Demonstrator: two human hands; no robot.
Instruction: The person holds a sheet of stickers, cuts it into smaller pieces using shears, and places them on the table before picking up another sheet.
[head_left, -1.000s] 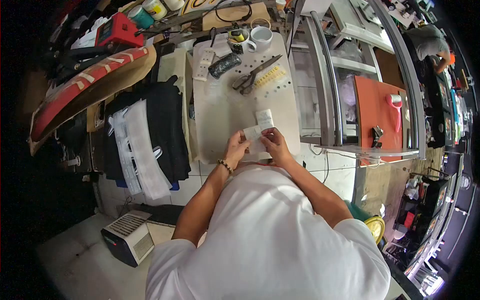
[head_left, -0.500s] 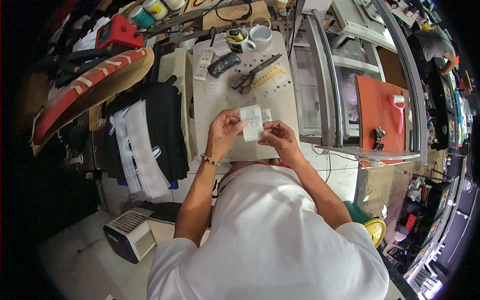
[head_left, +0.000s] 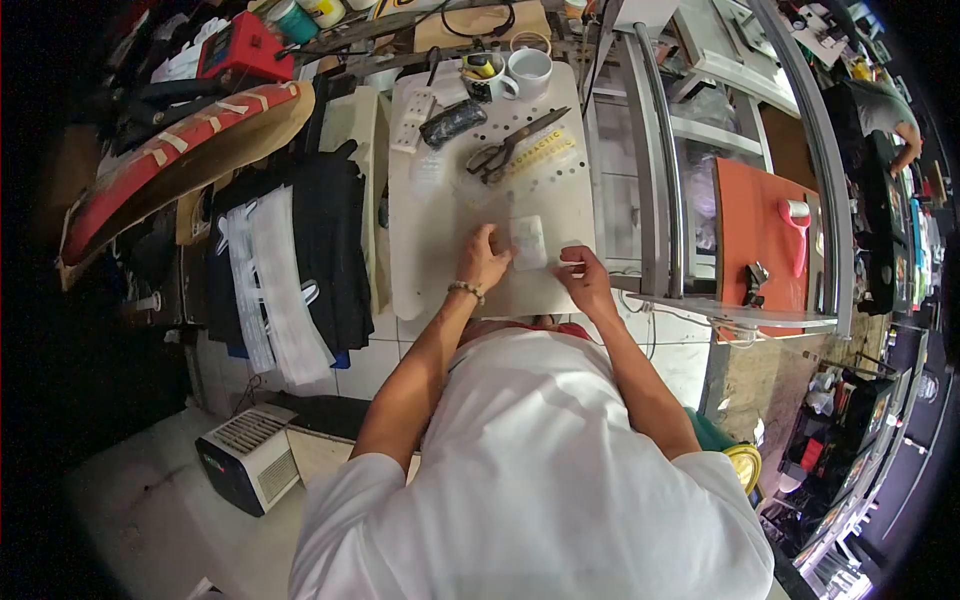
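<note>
A small white rectangular piece (head_left: 528, 243), like folded paper or film, lies on the pale board (head_left: 425, 275); its faint markings are hard to read. At its left edge is my left hand (head_left: 484, 262), thumb and fingers apart, with the thumb very near or touching the edge. My right hand (head_left: 587, 278) hovers just right of the piece, fingers bent, a gap showing between thumb and forefinger. Farther up the board are large dark scissors (head_left: 515, 147) and a black wrapped bundle (head_left: 453, 124). A white power strip (head_left: 411, 122) sits beside the bundle.
Two white mugs stand at the board's far end, one (head_left: 488, 82) holding yellow-handled tools. Black fabric (head_left: 335, 230) with white strips (head_left: 280, 270) is stacked on the left. A metal frame (head_left: 655, 160) rises on the right. Another person (head_left: 885, 115) is at far right.
The white piece has gone from between both hands to lying on the board. My hands have drawn apart from it, and no printed figure shows on it now.
</note>
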